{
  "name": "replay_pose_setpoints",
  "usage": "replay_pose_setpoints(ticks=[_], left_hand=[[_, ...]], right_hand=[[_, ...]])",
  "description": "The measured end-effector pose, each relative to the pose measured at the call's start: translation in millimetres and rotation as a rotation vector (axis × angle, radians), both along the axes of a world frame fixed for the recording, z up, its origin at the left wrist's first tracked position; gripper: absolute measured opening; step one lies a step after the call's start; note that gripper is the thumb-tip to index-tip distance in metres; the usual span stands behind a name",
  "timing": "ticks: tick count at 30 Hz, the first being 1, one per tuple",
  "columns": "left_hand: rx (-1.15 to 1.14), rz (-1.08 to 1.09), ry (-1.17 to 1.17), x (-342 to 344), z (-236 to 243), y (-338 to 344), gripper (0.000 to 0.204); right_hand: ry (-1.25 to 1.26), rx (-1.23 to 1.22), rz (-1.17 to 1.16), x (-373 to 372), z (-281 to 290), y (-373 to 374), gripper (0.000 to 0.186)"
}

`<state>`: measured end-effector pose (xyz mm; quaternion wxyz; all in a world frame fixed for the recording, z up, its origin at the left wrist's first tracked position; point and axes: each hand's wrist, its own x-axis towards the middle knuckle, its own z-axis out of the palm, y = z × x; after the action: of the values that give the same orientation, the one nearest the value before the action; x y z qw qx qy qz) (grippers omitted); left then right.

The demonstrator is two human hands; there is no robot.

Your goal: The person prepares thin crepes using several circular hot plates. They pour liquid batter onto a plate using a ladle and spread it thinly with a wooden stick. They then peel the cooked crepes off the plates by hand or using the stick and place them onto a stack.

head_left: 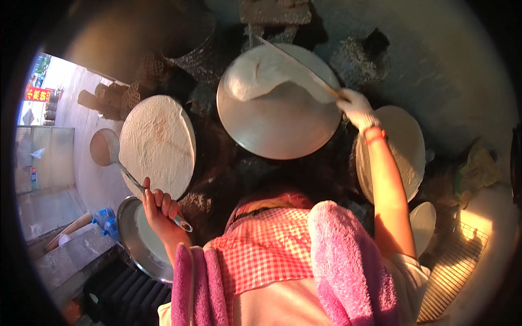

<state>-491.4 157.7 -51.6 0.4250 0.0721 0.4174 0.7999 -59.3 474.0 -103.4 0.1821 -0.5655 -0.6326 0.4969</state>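
My left hand (160,209) is closed round the handle of a long metal ladle (104,147), whose round bowl hangs out beside the left griddle. Below that hand stands a metal basin (128,217) with whitish liquid in it. A white glove covers my right hand (356,108), which grips a long, thin, flat spreader (296,65) slanting across the far side of the middle griddle (283,130). Pale batter (255,81) covers that griddle's far part in a curved band; its near part is bare metal. Pale, thin rounds lie on the left griddle (157,144) and the right griddle (402,152).
A wire rack (454,261) is at the lower right, beside a pale round sheet (423,225). Blue bottles (106,221) lie at the lower left. Round logs (103,100) sit on the floor farther left. A small stool (274,16) stands beyond the middle griddle.
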Motion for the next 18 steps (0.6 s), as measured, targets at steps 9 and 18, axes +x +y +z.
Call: replay_pose_setpoints(ticks=[9,18], left_hand=[[-0.06,-0.042,-0.005,-22,-4,15,0.035],[-0.476,-0.249,0.438,-7,-25,40,0.046]], right_hand=[[0.031,0.149,0.145,-10,-2,-27,0.038],[-0.035,0.013,0.263,-53,12,-62,0.035]])
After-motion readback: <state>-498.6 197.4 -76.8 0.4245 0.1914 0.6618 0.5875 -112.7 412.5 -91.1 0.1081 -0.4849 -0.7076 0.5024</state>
